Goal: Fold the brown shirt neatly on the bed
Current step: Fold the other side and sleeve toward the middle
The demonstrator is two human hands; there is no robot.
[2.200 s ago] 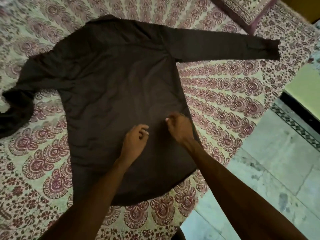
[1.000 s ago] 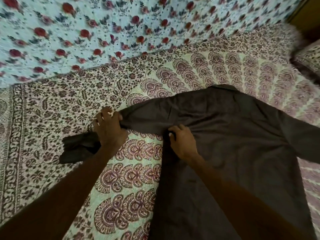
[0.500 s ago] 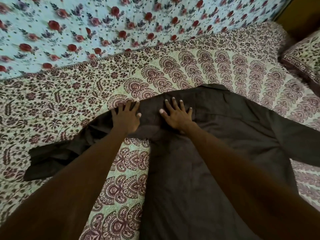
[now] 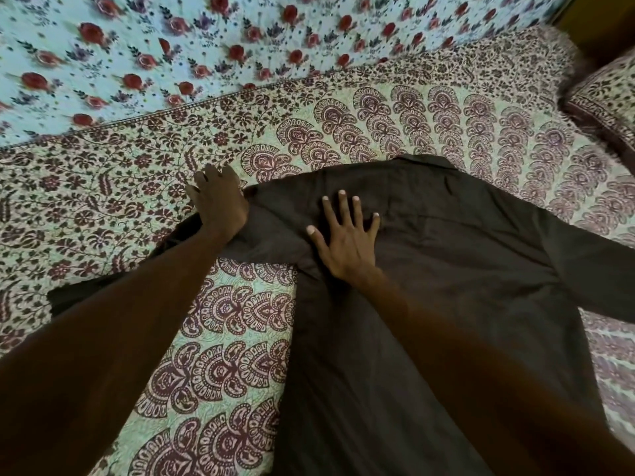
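right hand (image 4: 347,242) flat, fingers (image 4: 343,214) spread, pinning brown shirt (image 4: 464,269) to bed (image 4: 233,338) as anchor; left hand (image 4: 218,204) on sleeve (image 4: 271,235) seam, finger hold unclear, likely smoothing.

I can read no writing anywhere here. The brown shirt (image 4: 446,269) shows no label, brand or number that I can make out. The bed cover (image 4: 223,338) and the rose-printed cloth (image 4: 171,46) beyond it carry only patterns, with no letters or signs.
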